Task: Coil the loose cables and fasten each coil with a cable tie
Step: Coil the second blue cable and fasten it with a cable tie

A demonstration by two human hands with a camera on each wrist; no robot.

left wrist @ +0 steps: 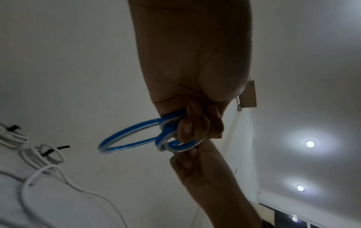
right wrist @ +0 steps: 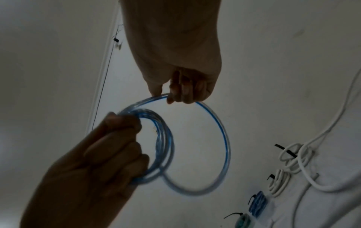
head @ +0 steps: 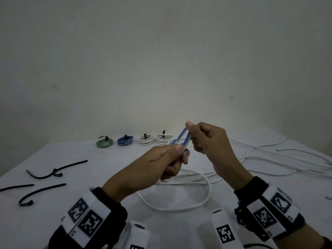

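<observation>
Above the table's middle, both hands hold a blue-and-clear cable [head: 183, 139]. My left hand [head: 172, 159] grips a small bundle of its coiled turns [right wrist: 164, 141]. My right hand [head: 195, 135] pinches one larger loop [right wrist: 220, 131] of the same cable between thumb and fingers. In the left wrist view the blue cable [left wrist: 126, 135] sticks out past the left hand's curled fingers [left wrist: 191, 123]. Loose black cable ties [head: 53, 172] lie on the white table at the left.
Tied coils stand in a row at the table's [head: 89, 159] back: green [head: 104, 141], blue [head: 125, 140], and two white [head: 145, 139] [head: 163, 138]. Loose white cables [head: 269, 159] sprawl over the right side, with one loop [head: 179, 200] under my hands.
</observation>
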